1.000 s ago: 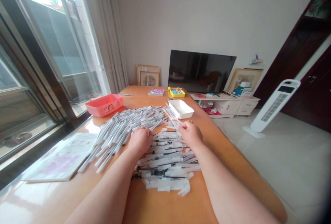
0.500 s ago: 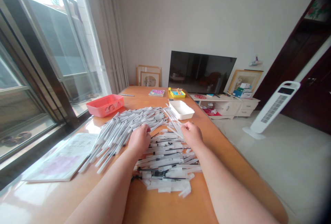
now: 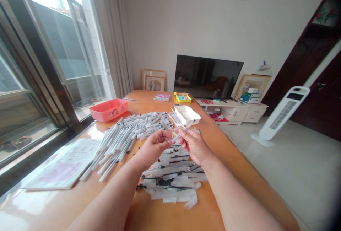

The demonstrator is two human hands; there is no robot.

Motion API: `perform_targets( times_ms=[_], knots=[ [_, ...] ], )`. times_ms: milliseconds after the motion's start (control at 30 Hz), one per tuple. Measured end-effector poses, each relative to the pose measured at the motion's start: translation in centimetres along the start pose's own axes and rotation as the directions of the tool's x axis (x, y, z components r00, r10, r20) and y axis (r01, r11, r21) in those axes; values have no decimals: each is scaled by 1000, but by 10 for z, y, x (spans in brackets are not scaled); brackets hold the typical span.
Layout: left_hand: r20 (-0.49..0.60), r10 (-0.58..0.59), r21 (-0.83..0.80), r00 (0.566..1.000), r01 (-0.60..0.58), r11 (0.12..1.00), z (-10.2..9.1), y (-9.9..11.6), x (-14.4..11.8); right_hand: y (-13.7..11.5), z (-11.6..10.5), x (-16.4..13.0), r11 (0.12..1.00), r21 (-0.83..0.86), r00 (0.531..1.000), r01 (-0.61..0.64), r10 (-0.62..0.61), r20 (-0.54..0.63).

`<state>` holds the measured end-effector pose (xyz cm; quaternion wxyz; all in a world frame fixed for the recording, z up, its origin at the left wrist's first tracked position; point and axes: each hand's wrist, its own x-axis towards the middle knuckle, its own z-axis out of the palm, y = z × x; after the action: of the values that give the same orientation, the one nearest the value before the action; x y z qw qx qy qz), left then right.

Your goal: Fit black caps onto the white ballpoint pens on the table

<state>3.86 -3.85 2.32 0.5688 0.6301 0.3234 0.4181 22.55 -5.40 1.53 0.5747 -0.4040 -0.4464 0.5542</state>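
Observation:
My left hand and my right hand are raised a little above the wooden table, close together. The right hand grips a white pen barrel that slants up toward the far right. The left hand's fingers pinch a small part next to the barrel's lower end; I cannot make out what it is. Below the hands lies a heap of pen parts and refills. To the left spreads a large pile of white pens.
A white tray sits just beyond the hands, a red tray at far left. A booklet lies at the near left. Small books and a yellow box sit at the far end. The table's right edge drops to the floor.
Both hands have lifted off the heap and come together; the right one now holds a pen barrel and the left one meets it.

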Motion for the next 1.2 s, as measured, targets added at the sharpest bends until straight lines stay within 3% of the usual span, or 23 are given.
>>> perform_targets(
  times_ms=[100, 167, 333, 400, 500, 567, 633, 767, 867, 967, 1067, 1200],
  knots=[
    [8, 49, 97, 999, -50, 994, 3, -3, -1, 2, 1, 0, 999, 22, 999, 25, -24, -46],
    [-21, 116, 250, 993, -107, 962, 4, -10, 0, 4, 1, 1, 998, 31, 995, 49, -46, -88],
    [-6, 238, 681, 971, -171, 713, 7, -15, 0, 7, 4, 2, 997, 28, 987, 67, -62, -151],
    [26, 263, 766, 964, -188, 615, 9, -11, -2, 7, 6, 1, 996, 44, 984, 79, -71, -161],
    [39, 287, 809, 957, -198, 553, 12, -4, -6, 5, 8, -1, 992, 83, 983, 91, -76, -169],
    [19, 280, 806, 960, -180, 564, 14, -1, -7, 3, 9, -2, 990, 109, 983, 91, -72, -167],
    [-11, 247, 744, 969, -157, 649, 16, 2, -8, 1, 9, -3, 988, 121, 984, 97, -77, -160],
    [-10, 81, 394, 997, -71, 916, 19, 5, -9, -3, 10, -6, 985, 131, 987, 116, -99, -124],
    [13, -71, 124, 997, 69, 990, 19, 5, -9, -4, 11, -7, 983, 142, 990, 118, -106, -89],
    [31, -105, 112, 994, 101, 989, 19, 2, -10, -2, 10, -6, 985, 130, 991, 112, -101, -90],
    [-17, 33, 360, 999, -24, 933, 19, 0, -11, 1, 10, -4, 987, 116, 986, 108, -91, -142],
    [-48, 238, 748, 970, -123, 653, 17, -1, -12, 2, 10, -3, 987, 132, 983, 89, -66, -169]
  ],
)
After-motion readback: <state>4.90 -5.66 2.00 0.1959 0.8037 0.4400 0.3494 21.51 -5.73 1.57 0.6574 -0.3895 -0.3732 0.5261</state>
